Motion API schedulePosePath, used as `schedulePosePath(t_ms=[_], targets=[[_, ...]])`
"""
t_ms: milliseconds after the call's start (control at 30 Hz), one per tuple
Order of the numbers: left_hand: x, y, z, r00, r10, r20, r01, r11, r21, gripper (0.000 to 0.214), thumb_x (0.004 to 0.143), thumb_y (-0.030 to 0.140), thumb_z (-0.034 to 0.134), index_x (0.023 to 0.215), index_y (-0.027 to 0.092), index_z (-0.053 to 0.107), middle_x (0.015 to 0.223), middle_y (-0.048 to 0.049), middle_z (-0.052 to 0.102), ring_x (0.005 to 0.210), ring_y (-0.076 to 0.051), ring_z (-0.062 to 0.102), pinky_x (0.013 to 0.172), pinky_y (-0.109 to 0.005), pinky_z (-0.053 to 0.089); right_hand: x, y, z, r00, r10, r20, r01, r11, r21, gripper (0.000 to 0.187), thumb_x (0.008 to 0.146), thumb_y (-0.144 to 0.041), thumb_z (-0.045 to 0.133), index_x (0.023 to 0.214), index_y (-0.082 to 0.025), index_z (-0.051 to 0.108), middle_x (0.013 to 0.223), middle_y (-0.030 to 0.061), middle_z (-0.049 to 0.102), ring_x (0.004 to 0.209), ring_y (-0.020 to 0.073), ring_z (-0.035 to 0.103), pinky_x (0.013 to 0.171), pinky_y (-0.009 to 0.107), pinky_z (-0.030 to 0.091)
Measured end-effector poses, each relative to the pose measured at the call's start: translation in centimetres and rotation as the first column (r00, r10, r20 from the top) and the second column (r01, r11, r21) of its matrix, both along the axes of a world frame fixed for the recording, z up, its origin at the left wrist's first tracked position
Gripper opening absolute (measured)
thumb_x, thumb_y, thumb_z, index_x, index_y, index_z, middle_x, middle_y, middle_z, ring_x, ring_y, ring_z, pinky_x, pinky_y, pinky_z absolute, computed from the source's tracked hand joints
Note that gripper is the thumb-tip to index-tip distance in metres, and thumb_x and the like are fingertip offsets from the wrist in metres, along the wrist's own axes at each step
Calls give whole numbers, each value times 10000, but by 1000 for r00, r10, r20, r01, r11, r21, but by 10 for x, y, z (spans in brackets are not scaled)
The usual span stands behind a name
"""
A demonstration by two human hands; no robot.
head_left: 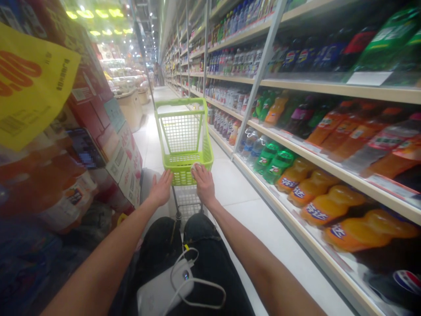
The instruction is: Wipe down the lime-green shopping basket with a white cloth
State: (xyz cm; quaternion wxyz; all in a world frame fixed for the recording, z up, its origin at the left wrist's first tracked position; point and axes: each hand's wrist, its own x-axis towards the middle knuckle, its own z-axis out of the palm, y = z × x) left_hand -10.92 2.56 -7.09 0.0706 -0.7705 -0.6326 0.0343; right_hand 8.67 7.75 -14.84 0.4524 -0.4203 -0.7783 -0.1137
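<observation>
A green shopping cart (161, 127) stands in front of me, its mesh basket on a dark frame. My left hand (161, 188) reaches to the basket's near left corner, fingers stretched out against it and thumb apart. On the near right edge of the basket, my right hand (204, 182) is closed on a small wadded white cloth (196, 166), pressing it to the green plastic. Whether it is cloth or tissue is hard to tell. A white power bank (166, 287) with a looped white cable (213, 283) lies on my lap.
Shelves (338, 91) of drink bottles line the right side, with orange soda bottles (329, 204) low down. Stacked boxes (121, 162) and a yellow price sign (33, 83) crowd the left. A white tiled floor (245, 217) runs down the aisle.
</observation>
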Motion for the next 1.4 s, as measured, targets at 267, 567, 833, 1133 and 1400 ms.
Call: schedulePosePath(t_ms=[267, 567, 833, 1133, 1400], targets=[[-1, -11, -15, 1000, -20, 2, 20, 999, -29, 732, 700, 30, 325, 1410, 112, 165, 1509, -82, 107, 1383, -203, 84, 1089, -533, 113, -10, -3, -46, 984, 85, 157, -68, 992, -109, 429, 839, -27, 378, 1217, -162, 528, 1306, 102, 508, 1328, 204, 284, 1038, 458, 283], [-16, -9, -30, 994, 112, 17, -111, 993, -40, 747, 693, 17, 330, 1414, 126, 165, 1506, -86, 113, 1383, -208, 85, 1086, -547, 87, -54, 2, 9, 971, 153, 182, -151, 988, -28, 431, 881, -88, 361, 1282, -200, 471, 1372, 64, 433, 1358, 190, 206, 1074, 443, 226], [-19, -16, -28, 997, 74, 21, -73, 996, -44, 742, 693, 20, 331, 1411, 113, 170, 1503, -94, 117, 1380, -210, 104, 1089, -539, 98, -59, -10, -32, 929, 218, 298, -193, 975, -110, 399, 844, -53, 423, 1206, -177, 537, 1298, 103, 515, 1292, 199, 354, 1063, 453, 247], [-23, -14, -25, 993, 118, 22, -118, 993, -18, 743, 687, 43, 357, 1407, 93, 180, 1501, -108, 123, 1379, -230, 108, 1084, -544, 111, -80, 2, 3, 925, 212, 314, -209, 977, -45, 383, 878, -107, 403, 1236, -184, 514, 1351, 75, 459, 1312, 231, 318, 1050, 474, 266], [-6, -12, -29, 998, 60, 29, -60, 998, -10, 734, 697, 32, 333, 1409, 116, 179, 1502, -103, 132, 1381, -223, 95, 1083, -540, 124, -39, -7, -9, 955, 159, 250, -162, 987, -7, 449, 865, -72, 384, 1284, -212, 466, 1360, 74, 448, 1334, 200, 273, 1070, 462, 218]])
